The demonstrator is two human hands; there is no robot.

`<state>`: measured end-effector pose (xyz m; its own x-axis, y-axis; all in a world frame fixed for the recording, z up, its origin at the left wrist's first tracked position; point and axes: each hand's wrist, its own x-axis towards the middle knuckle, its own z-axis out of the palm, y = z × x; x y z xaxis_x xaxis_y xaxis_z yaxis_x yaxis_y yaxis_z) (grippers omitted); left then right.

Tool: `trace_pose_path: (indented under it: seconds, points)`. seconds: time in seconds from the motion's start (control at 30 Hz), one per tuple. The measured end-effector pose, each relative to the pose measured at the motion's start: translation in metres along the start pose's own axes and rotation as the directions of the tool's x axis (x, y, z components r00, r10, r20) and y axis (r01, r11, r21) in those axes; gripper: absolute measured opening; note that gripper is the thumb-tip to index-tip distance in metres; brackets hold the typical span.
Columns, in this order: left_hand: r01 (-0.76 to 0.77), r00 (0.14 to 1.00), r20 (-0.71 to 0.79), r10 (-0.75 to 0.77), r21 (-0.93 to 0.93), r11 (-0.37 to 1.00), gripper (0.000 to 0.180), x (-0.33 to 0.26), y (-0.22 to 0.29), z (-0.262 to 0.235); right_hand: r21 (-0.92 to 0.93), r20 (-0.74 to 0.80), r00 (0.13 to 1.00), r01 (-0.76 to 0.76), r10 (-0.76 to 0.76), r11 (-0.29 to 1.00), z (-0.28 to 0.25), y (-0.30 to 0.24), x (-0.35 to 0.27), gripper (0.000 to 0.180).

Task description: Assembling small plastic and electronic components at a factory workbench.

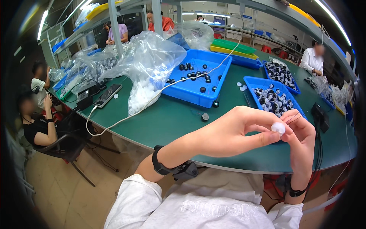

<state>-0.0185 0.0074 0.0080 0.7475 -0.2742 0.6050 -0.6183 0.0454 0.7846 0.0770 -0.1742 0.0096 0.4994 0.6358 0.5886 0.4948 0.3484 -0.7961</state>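
Observation:
A small white round cap [278,128] sits between the fingertips of both my hands, held above the near edge of the green table [171,118]. My left hand [232,131] pinches it from the left with thumb and fingers. My right hand [303,135] closes on it from the right, fingers curled. Just behind my hands stands a blue tray [251,81] filled with several black and white caps. Both wrists wear black bands.
A larger blue tray [198,97] with scattered black caps sits mid-table. A clear bag of white caps [146,76] lies left of it, beside a phone [108,95] and a white cable [126,120]. Loose black caps [205,116] lie on the table. Other people sit around.

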Motion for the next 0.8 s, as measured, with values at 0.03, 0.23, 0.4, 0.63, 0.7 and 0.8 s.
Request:
trace_pose_path:
  seconds: [0.03, 0.23, 0.4, 0.63, 0.7, 0.8]
  points:
    - [0.000, 1.000, 0.000, 0.000, 0.002, 1.000, 0.028, -0.001, -0.001, 0.000, 0.018, 0.004, 1.000, -0.012, 0.012, 1.000, -0.001, 0.001, 0.001, 0.008]
    - [0.006, 0.999, 0.035, -0.004, -0.032, 0.999, 0.029, 0.001, 0.000, 0.000, -0.006, -0.060, 0.998, -0.030, 0.030, 1.000, 0.002, -0.003, 0.001, 0.004]
    - [0.029, 0.999, 0.047, -0.026, -0.070, 0.997, 0.028, 0.001, 0.001, 0.002, -0.019, -0.117, 0.993, -0.029, 0.027, 0.999, 0.000, -0.003, 0.002, 0.003]
    - [0.059, 0.997, 0.059, -0.055, -0.059, 0.996, 0.028, 0.001, 0.001, 0.001, 0.009, -0.135, 0.991, -0.013, 0.014, 1.000, -0.002, -0.002, 0.004, 0.007]
    - [0.059, 0.997, 0.056, -0.055, -0.066, 0.996, 0.028, 0.001, 0.002, 0.001, -0.006, -0.132, 0.991, -0.022, 0.021, 1.000, -0.003, -0.002, 0.004, 0.009]
    - [0.057, 0.997, 0.053, -0.054, -0.059, 0.997, 0.027, 0.001, 0.003, 0.001, 0.014, -0.104, 0.994, -0.032, 0.033, 0.999, -0.008, 0.001, 0.004, 0.013]
